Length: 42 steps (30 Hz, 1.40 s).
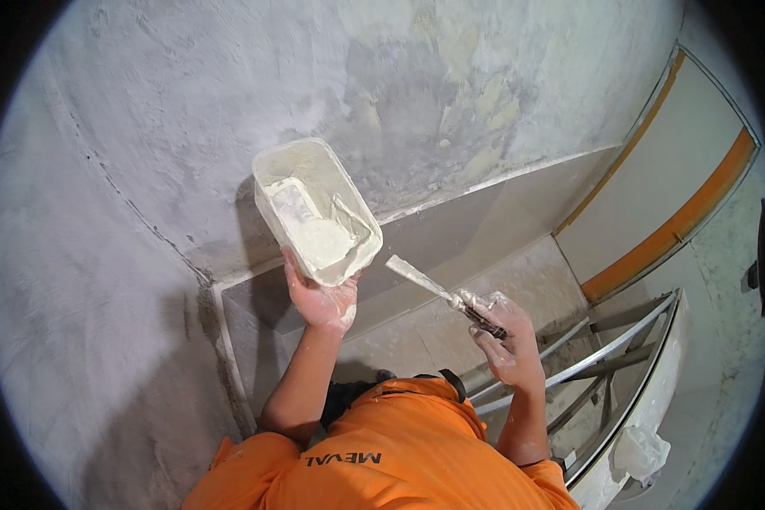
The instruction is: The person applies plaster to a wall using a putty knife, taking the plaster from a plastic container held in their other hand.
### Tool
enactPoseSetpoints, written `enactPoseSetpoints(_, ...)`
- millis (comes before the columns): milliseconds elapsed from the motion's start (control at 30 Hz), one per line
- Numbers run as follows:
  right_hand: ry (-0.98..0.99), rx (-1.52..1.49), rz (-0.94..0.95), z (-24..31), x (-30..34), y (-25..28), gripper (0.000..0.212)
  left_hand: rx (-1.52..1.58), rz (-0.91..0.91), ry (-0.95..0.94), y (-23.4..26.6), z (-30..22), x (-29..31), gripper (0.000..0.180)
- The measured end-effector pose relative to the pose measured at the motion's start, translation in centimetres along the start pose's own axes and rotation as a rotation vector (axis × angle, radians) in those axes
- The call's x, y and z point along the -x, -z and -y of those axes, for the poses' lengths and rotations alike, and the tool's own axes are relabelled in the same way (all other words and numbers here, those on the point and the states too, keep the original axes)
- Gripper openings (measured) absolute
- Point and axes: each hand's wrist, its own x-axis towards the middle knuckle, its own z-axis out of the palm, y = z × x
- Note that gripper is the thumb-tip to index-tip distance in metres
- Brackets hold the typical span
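Observation:
My left hand [321,297] grips the near end of a white plastic tub [359,192] from below, its fingers wrapped round the underside. Pale, creamy filler [321,240] lies in the bottom of the tub and coats its walls. To the right, my right hand [510,333] is closed round the dark handle of a putty knife [422,277]. The knife's blade points up and left toward the tub, apart from it, and is smeared with the same filler. White residue covers both hands.
Ahead rises a patchy grey plastered wall [450,102] above a grey tiled band [501,208]. A door with orange edging [654,170] stands at the right. Near my right arm are a metal-railed frame [603,361] and a crumpled plastic bag [640,452]. Light floor tiles [450,327] lie below.

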Motion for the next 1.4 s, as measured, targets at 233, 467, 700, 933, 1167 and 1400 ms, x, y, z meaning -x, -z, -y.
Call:
enactPoseSetpoints(233, -0.372, -0.565, -0.16, 1.8, -1.4, -2.5, 0.034, 0.031, 0.158, 0.016, 1.6, 0.3, -0.2, 0.074)
enactPoseSetpoints(467, -0.642, -1.02, -0.169, 0.6, -1.8, -3.8, 0.016, -0.014, 0.101, -0.055, 1.3, 0.4, -0.2, 0.074)
enactPoseSetpoints(700, -0.608, -0.948, -0.304, -1.0, -2.4, -3.3, 0.02, -0.009, 0.068, -0.072, 1.4, 0.2, -0.2, 0.074)
enactPoseSetpoints(933, -0.562, -1.3, 0.052, 0.9, -4.2, -6.7, 0.023, -0.112, -0.175, -0.014, 2.4, 2.4, 2.0, 0.072)
enactPoseSetpoints(1167, -0.537, -1.202, 0.185, -2.0, -4.0, -9.1, 0.022, -0.18, 0.016, -0.073, 1.9, 2.0, 2.6, 0.074)
enactPoseSetpoints(1400, -0.649, -1.018, 0.164, -7.1, -2.1, -7.4, 0.021, -0.133, -0.05, -0.167, 0.5, -0.7, 0.6, 0.073)
